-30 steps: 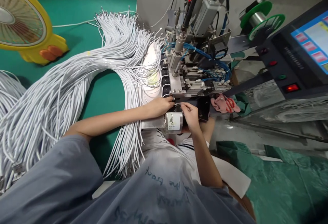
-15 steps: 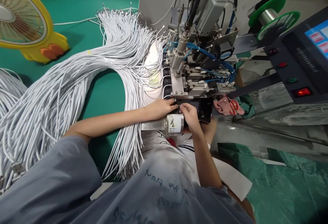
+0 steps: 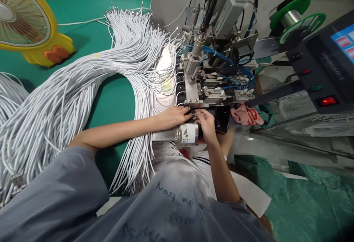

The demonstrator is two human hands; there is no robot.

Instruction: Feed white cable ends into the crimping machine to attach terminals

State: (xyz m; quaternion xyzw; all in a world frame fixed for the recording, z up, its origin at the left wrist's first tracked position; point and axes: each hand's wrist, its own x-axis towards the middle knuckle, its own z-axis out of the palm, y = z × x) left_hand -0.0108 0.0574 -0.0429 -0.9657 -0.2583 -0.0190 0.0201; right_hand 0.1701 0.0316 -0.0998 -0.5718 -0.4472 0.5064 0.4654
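Note:
My left hand (image 3: 174, 116) reaches across the white cables (image 3: 110, 59) to the front end of a row of black holders (image 3: 181, 97). Its fingers are closed together at the machine's edge; what lies under the fingertips is too small to make out. Just to its right, my right hand (image 3: 206, 122) pinches thumb against forefinger. A tiny part seems to sit in that pinch, with its kind unclear. The fingertips of both hands nearly meet. Right below them is a clear container with a white label (image 3: 188, 134). Single white cables curve into the holders beside my left hand.
The bench machine (image 3: 204, 68), with cylinders and blue air hoses, stands beyond my hands. A wire spool (image 3: 291, 18) and a control box (image 3: 326, 68) are at right. A yellow fan (image 3: 52, 24) stands on the green table (image 3: 91, 2). A pink cloth (image 3: 243, 114) lies right of a dark phone-like object (image 3: 221, 119).
My right hand's fingers have shifted slightly and curled more beside the left fingertips. My left hand stays almost where it was.

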